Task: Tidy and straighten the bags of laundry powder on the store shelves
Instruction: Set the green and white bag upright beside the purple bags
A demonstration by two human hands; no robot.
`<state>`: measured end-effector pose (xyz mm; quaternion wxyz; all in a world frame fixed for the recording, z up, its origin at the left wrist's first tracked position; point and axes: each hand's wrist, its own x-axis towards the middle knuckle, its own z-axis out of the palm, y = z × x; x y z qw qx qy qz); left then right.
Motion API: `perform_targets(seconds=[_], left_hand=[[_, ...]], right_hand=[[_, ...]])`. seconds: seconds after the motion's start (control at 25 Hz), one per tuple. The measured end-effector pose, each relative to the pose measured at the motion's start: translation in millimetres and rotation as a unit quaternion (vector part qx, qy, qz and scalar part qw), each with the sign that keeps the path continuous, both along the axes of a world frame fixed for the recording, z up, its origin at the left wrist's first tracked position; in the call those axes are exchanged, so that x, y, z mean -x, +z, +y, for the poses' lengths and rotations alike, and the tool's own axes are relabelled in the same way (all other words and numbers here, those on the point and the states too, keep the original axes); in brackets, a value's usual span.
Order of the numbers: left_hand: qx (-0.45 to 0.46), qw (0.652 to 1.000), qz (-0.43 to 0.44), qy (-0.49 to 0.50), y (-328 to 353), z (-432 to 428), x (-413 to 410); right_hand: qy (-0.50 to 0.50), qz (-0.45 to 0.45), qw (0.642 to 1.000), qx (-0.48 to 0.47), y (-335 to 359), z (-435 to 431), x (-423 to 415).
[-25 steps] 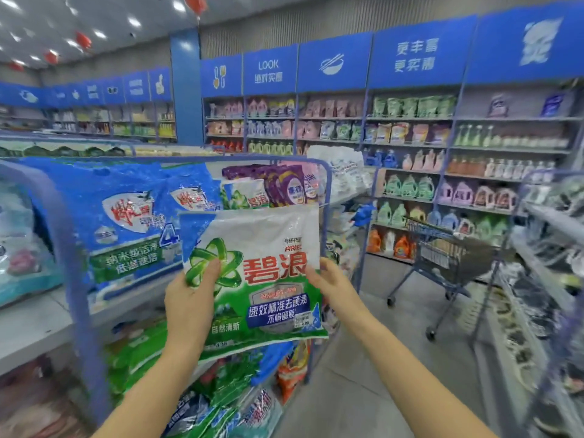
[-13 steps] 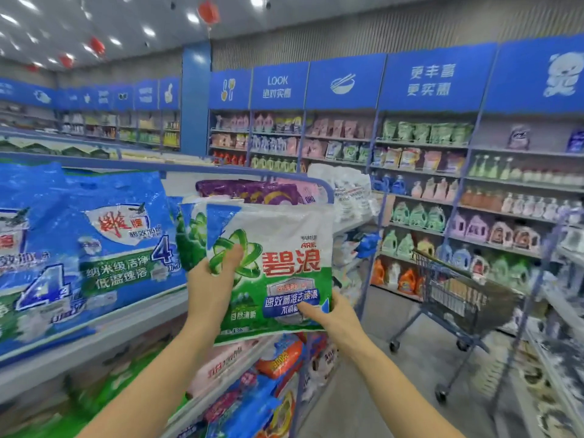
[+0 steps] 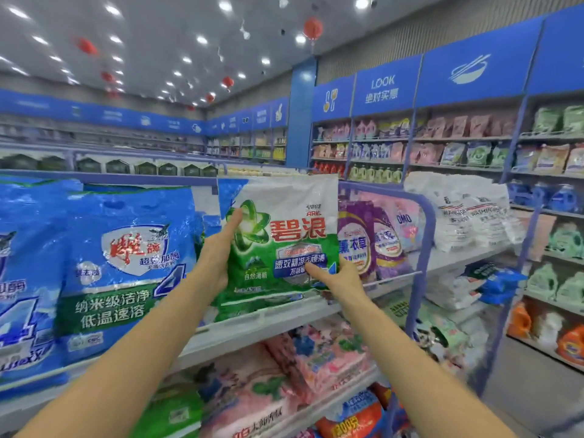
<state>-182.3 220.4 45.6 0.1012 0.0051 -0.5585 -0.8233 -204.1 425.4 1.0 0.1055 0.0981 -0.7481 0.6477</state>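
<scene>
Around: blue bag [image 3: 126,263] left, purple bag [image 3: 354,238] right.
Green bag [image 3: 284,235]: upright, front outward, long axis vertical.
Grip: left hand [image 3: 218,254], right hand [image 3: 341,276] grasp green bag.

The green-and-white bag [image 3: 284,235] is hiding the fingers of the left hand [image 3: 218,257] and right hand [image 3: 338,276] gripping its sides, the picture's left edge is cutting off a blue bag [image 3: 19,279] at the shelf's [image 3: 252,330] left end, and the far packets [image 3: 458,128] are blurring beyond reading.
</scene>
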Motion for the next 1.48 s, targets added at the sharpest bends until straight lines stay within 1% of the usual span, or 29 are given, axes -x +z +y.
perform_targets(seconds=[0.04, 0.12, 0.24, 0.4, 0.48, 0.56, 0.68, 0.84, 0.92, 1.0, 1.12, 1.16, 1.24, 1.32, 1.4, 1.48], left_hand=[[0.015, 1.0, -0.002, 0.025, -2, 3, 8], [0.08, 0.992, 0.007, 0.097, -14, 9, 18], [0.155, 0.966, 0.024, 0.206, -39, 17, 26], [0.195, 0.921, 0.046, 0.334, -50, 33, 27], [0.211, 0.9, 0.046, 0.38, -54, 33, 32], [0.219, 0.889, 0.041, 0.4, -61, 30, 39], [0.241, 0.871, 0.037, 0.427, -61, 30, 49], [0.249, 0.859, 0.034, 0.446, -58, 27, 62], [0.25, 0.866, 0.03, 0.432, -59, 23, 65], [0.26, 0.878, 0.027, 0.4, -64, 21, 60], [0.289, 0.892, 0.006, 0.347, -74, 20, 45], [0.294, 0.894, -0.002, 0.337, -74, 19, 39], [0.299, 0.892, -0.01, 0.338, -69, 14, 32], [0.314, 0.881, -0.014, 0.353, -59, 12, 25], [0.33, 0.868, -0.024, 0.371, -54, 8, 23], [0.319, 0.864, -0.038, 0.388, -54, 7, 24]], right_hand=[[0.023, -0.006, 1.0, -0.004, -3, 1, 17], [0.061, -0.014, 0.998, -0.013, -10, -1, 42], [0.113, -0.008, 0.993, -0.032, -24, -2, 69], [0.204, 0.036, 0.975, -0.079, -32, 3, 81], [0.232, 0.066, 0.965, -0.107, -37, 8, 88], [0.234, 0.085, 0.96, -0.128, -41, 6, 95], [0.23, 0.093, 0.959, -0.135, -41, 0, 107], [0.229, 0.093, 0.958, -0.146, -35, -7, 119], [0.239, 0.087, 0.955, -0.154, -31, -7, 119], [0.255, 0.057, 0.949, -0.176, -28, -2, 119], [0.276, -0.003, 0.925, -0.261, -26, 8, 116], [0.266, -0.014, 0.931, -0.251, -26, 9, 116], [0.238, -0.013, 0.959, -0.155, -25, 8, 112], [0.217, -0.009, 0.974, -0.07, -23, 4, 109], [0.187, 0.0, 0.981, -0.048, -24, -2, 112], [0.152, 0.027, 0.986, -0.061, -28, -7, 112]])
